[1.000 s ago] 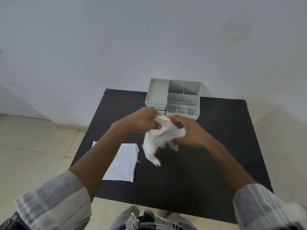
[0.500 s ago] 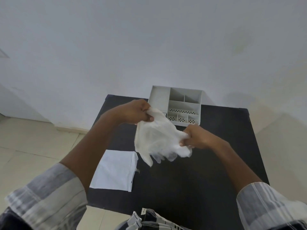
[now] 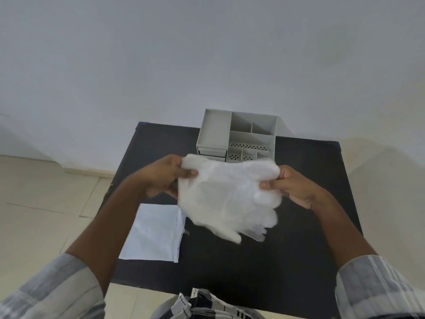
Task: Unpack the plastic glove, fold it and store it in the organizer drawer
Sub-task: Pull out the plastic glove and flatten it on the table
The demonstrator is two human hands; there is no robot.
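Observation:
A translucent white plastic glove (image 3: 226, 196) hangs spread out above the black table (image 3: 287, 261), fingers pointing down and to the right. My left hand (image 3: 164, 177) pinches its upper left corner. My right hand (image 3: 293, 184) pinches its right edge. Behind the glove, at the table's far edge, stands the grey organizer (image 3: 239, 135) with open top compartments; its small drawers (image 3: 212, 153) at the lower left front look closed, and the glove partly hides them.
A flat white paper wrapper (image 3: 155, 233) lies on the table's left side, below my left hand. A white wall rises right behind the organizer. Beige tiled floor shows to the left of the table.
The glove went from a crumpled bunch between both hands to a wide spread sheet. My hands moved apart, left one to the left and right one to the right.

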